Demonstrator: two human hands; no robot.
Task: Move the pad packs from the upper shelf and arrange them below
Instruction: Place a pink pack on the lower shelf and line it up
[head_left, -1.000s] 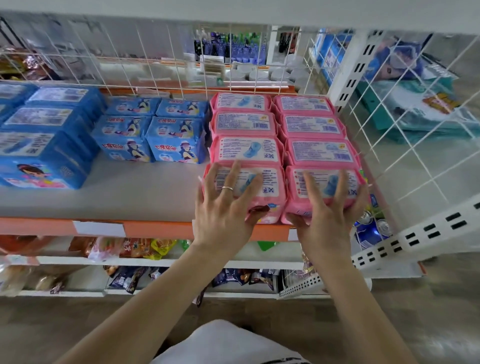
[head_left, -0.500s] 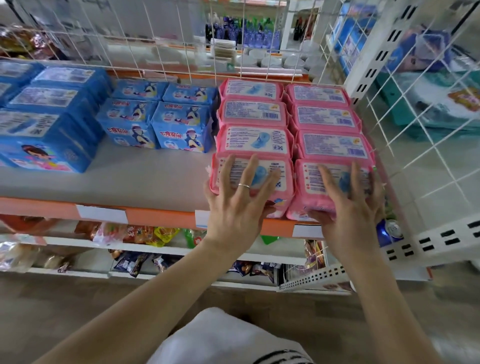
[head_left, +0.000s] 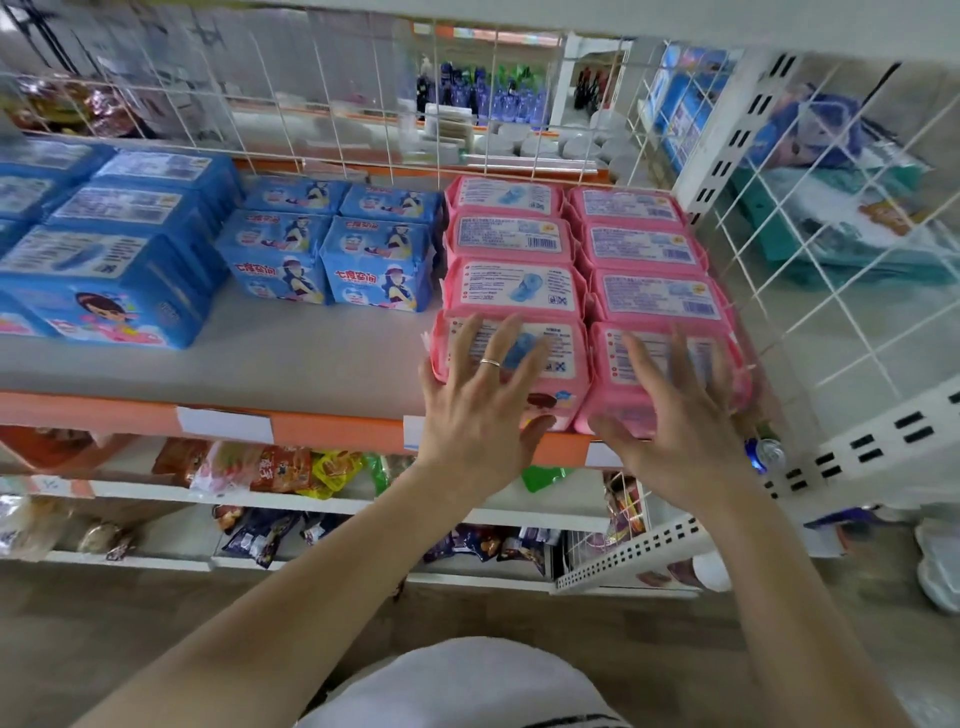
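Eight pink plastic-wrapped pad packs (head_left: 511, 241) with white printed labels lie flat in two columns of four at the right end of a grey shelf board (head_left: 291, 358) with an orange front strip (head_left: 332, 428). Both hands reach over the two packs nearest the edge. The left hand (head_left: 480, 415) wears a thin silver ring (head_left: 490, 362) on one finger. Its fingers are straight and spread across the label of the front left pack (head_left: 558, 382), and its thumb lies against that pack's front face just above the orange strip. The right hand (head_left: 680, 431) is likewise spread, fingers straight, over the front right pack (head_left: 607, 392), with the thumb out towards the pack's lower front corner. It is a little blurred, so whether the palm presses down cannot be told. The hands are apart, one to each pack, and neither curls round anything. Just left of the pink columns, four small blue pad packs (head_left: 332, 249) printed with a cartoon figure stand two by two. Farther left are larger blue packs (head_left: 109, 280). A white wire grid (head_left: 363, 104) backs the shelf and a white wire side panel (head_left: 831, 312) closes its right end. On the shelves below lie bright snack bags (head_left: 283, 467) and dark wrapped packets (head_left: 260, 538).
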